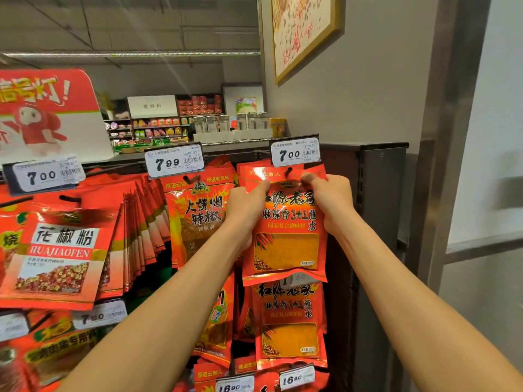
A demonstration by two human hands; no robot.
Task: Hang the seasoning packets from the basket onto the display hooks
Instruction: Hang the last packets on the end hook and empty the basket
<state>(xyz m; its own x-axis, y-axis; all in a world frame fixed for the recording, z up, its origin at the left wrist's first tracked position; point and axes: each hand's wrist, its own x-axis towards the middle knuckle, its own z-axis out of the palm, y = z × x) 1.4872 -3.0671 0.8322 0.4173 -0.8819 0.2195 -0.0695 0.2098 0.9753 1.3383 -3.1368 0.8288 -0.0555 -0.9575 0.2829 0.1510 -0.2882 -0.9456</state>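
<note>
A: What are the hands gripping?

B: Both grip one glossy red plastic seasoning packet [285, 222], flat and rectangular, with black characters and a window of orange powder. The left hand [245, 206] pinches its upper left edge, thumb pressed on the crinkled top seal; the right hand [328, 198] pinches the upper right corner, fingers [310, 176] curled over the foil.

A: And where is the packet against the rack?

B: Its top strip is level with the thin dark metal display hook [288, 171], which sits between the two thumbs, just above them. The hook's tip shows at the punched hole; whether it is fully threaded I cannot tell.

A: Above the fingers?

B: A white rectangular price tag in a clear plastic holder [295, 151], marked 7.00.

A: Below them?

B: A matching shiny red packet of the same kind [288, 323] hangs under the held one, its film wrinkled at the seams.

A: To the left of the left hand?

B: A red flame-printed chilli packet [198, 219], just beside the knuckles, and well beyond it a fanned row of red pepper-powder packets [62, 256]

A: To the right of the right hand?

B: The dark grey metal end panel of the rack [379, 199], smooth and matte
</note>
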